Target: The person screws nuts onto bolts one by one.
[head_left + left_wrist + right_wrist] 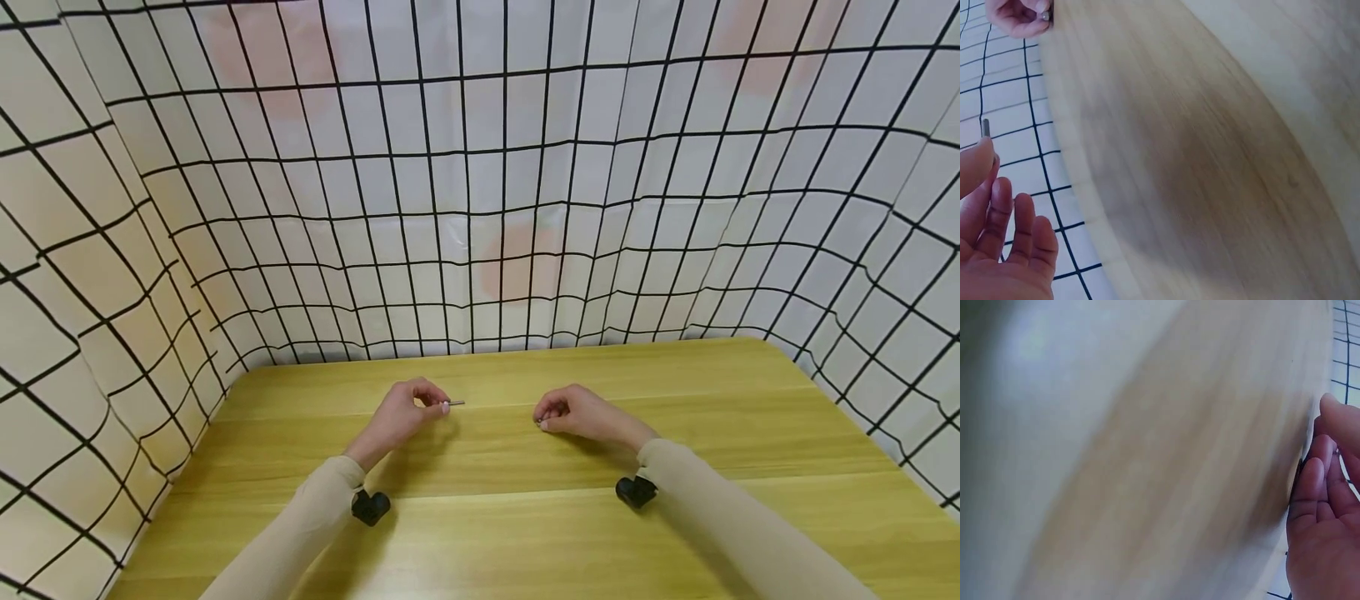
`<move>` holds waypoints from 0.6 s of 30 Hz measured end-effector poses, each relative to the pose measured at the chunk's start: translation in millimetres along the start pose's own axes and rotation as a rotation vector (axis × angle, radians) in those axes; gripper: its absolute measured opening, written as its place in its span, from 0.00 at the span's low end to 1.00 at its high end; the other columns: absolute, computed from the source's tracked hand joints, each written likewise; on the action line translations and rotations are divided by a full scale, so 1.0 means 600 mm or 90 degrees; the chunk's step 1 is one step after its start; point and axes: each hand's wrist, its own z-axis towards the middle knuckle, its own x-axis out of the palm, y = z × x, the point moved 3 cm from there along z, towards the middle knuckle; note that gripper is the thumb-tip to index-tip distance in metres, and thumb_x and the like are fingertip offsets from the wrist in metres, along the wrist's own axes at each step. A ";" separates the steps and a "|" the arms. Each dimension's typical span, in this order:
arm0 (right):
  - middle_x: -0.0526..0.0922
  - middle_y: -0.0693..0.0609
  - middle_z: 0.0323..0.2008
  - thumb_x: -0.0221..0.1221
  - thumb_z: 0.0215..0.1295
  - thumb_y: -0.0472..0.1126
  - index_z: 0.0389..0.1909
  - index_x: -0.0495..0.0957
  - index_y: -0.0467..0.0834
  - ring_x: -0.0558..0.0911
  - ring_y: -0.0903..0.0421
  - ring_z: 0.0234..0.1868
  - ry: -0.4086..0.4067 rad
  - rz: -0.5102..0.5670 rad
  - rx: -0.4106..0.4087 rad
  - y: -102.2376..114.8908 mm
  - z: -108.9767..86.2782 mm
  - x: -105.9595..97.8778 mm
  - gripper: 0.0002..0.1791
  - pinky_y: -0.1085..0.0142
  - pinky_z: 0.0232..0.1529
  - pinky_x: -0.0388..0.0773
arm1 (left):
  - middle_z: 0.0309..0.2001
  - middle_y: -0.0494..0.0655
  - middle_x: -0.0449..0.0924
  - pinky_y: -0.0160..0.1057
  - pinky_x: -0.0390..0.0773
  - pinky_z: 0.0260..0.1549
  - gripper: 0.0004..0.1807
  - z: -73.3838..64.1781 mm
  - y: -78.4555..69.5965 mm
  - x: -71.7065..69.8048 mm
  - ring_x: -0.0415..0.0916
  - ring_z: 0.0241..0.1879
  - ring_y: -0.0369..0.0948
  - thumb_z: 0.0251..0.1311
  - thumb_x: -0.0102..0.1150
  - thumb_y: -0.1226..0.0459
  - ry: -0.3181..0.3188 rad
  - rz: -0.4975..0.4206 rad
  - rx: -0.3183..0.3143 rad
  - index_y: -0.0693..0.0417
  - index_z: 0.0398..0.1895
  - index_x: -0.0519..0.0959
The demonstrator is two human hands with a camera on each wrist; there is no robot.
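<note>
Over the back half of the table, my left hand pinches a short, thin grey metal rod between thumb and fingertips. The rod's free end points right, towards the other hand; in the left wrist view the rod sticks out past the thumb, its other end hidden in the fingers. My right hand is a short way to the right, low over the wood. Its thumb and fingers pinch a tiny shiny metal piece, mostly covered, whose kind I cannot tell. In the right wrist view the right hand hides this piece.
The wooden table has light yellow-brown boards. Behind it and on both sides hangs a white sheet with a black grid. A small black device sits at the left wrist, and another black device at the right.
</note>
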 end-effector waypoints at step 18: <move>0.82 0.46 0.39 0.60 0.69 0.36 0.46 0.81 0.36 0.76 0.51 0.38 -0.085 0.111 0.010 0.012 -0.015 0.001 0.10 0.63 0.34 0.76 | 0.33 0.41 0.76 0.43 0.68 0.39 0.04 -0.011 -0.024 -0.010 0.71 0.37 0.42 0.61 0.67 0.64 -0.039 -0.021 0.005 0.56 0.35 0.83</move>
